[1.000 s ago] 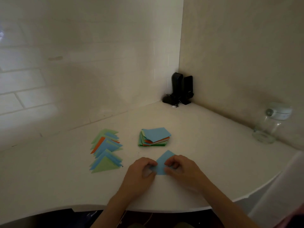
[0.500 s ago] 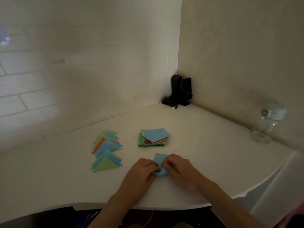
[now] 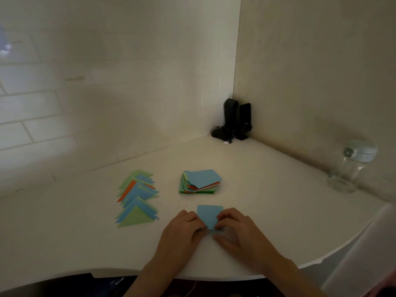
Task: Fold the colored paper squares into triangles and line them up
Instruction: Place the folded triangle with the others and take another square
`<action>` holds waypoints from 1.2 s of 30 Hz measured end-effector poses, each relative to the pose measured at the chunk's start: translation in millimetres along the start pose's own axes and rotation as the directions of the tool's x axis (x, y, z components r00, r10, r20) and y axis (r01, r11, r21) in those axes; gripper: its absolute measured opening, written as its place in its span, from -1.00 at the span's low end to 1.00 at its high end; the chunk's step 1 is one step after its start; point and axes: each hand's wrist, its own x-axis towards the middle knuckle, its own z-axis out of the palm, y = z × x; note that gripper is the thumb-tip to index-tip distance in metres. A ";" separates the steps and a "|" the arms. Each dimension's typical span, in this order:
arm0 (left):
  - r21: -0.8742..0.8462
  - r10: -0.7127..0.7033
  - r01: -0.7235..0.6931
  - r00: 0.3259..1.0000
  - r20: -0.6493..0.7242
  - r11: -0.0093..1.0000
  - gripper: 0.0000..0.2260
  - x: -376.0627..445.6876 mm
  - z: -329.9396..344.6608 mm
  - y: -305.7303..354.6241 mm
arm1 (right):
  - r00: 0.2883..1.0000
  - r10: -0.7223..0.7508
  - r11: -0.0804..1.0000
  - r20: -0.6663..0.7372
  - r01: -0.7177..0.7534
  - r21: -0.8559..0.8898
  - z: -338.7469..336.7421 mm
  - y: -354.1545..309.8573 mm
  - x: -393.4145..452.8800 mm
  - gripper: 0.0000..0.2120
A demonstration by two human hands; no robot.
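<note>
Just in front of the paper stack (image 3: 200, 182), we fold a blue square (image 3: 209, 216).
Our left hand (image 3: 182, 234) and right hand (image 3: 237, 230) both pinch its near edge; finished triangles (image 3: 137, 200) lie left of the stack.

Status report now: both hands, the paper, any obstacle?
Left hand and right hand pinch blue paper, fold unfinished. Folded triangles lined up left; unfolded stack behind. Nothing in the way.

Head-worn view, forward and down, perhaps near table (image 3: 267, 211).
</note>
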 end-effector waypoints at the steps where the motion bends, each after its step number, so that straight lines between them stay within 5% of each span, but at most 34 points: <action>1: -0.054 -0.022 0.022 1.000 -0.004 0.998 -0.81 -0.5 -0.7 -2.1 | 1.000 0.008 1.000 -0.021 -0.008 -0.017 2.1 -2.0 0.8 -0.83; 9: -0.139 -0.245 0.233 0.966 -0.077 0.962 -0.73 5.5 1.8 -13.2 | 0.983 0.084 0.994 -0.161 -0.095 -0.058 15.8 -6.5 8.4 -0.84; 18: 0.069 -0.305 0.318 0.941 -0.149 0.946 -0.73 13.4 12.9 -1.2 | 0.953 0.192 0.976 -0.233 -0.211 -0.061 26.3 -7.0 17.5 -0.71; 26: -0.075 -0.427 0.425 0.904 -0.007 0.902 -0.73 18.8 1.9 -7.5 | 0.923 0.384 0.910 -0.014 -0.376 0.177 8.9 -5.1 28.5 -0.62; 32: -0.127 -0.369 0.377 0.926 0.080 0.917 -0.86 19.6 -9.6 -7.0 | 0.932 0.343 0.909 0.118 -0.360 0.208 -6.7 3.2 31.2 -0.54; 36: -0.039 -0.313 0.326 0.930 0.191 0.945 -0.77 29.1 -12.5 -6.2 | 0.942 0.272 0.943 0.195 -0.301 0.139 -15.5 2.0 38.6 -0.47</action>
